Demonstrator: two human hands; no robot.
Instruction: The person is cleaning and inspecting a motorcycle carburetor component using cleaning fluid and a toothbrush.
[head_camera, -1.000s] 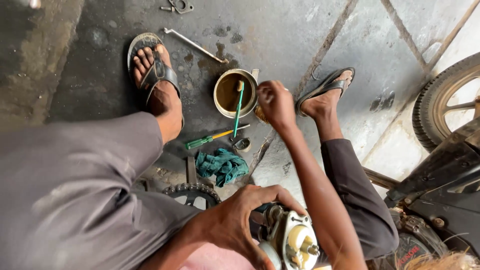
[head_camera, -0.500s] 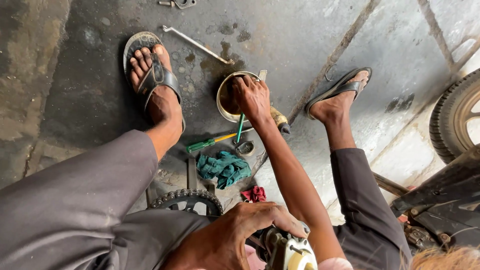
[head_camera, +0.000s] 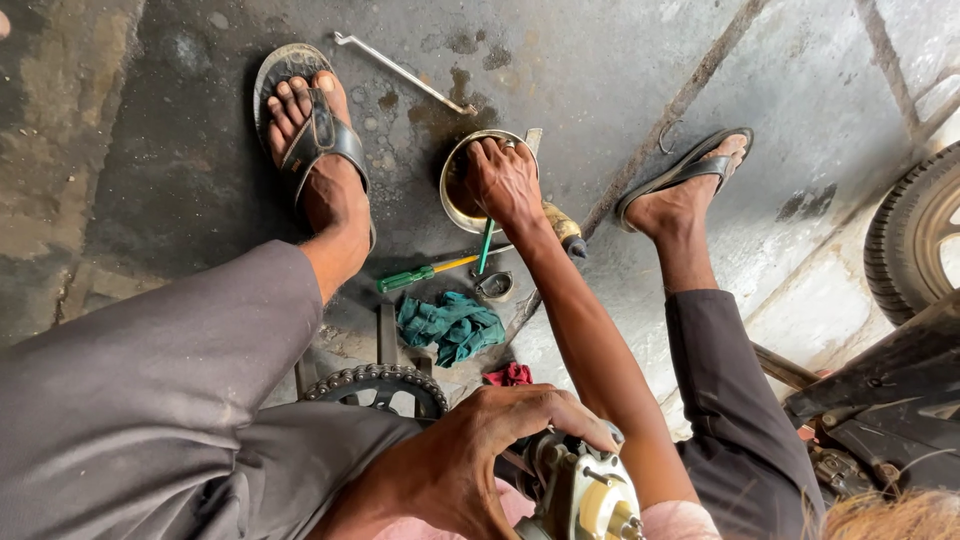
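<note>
A single head-worn camera looks steeply down, close over the person's lap and knees. The concrete floor (head_camera: 620, 70) fills the frame toward twelve o'clock, and a tyre (head_camera: 920, 235) sits at three o'clock.

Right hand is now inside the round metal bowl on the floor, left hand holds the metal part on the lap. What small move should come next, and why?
Probably lift the right hand out of the bowl and bring it back toward the metal part. Its fingers reach down into the bowl, and the left hand grips the part on the lap, apparently holding it steady. What the fingers have picked up cannot be seen.
</note>
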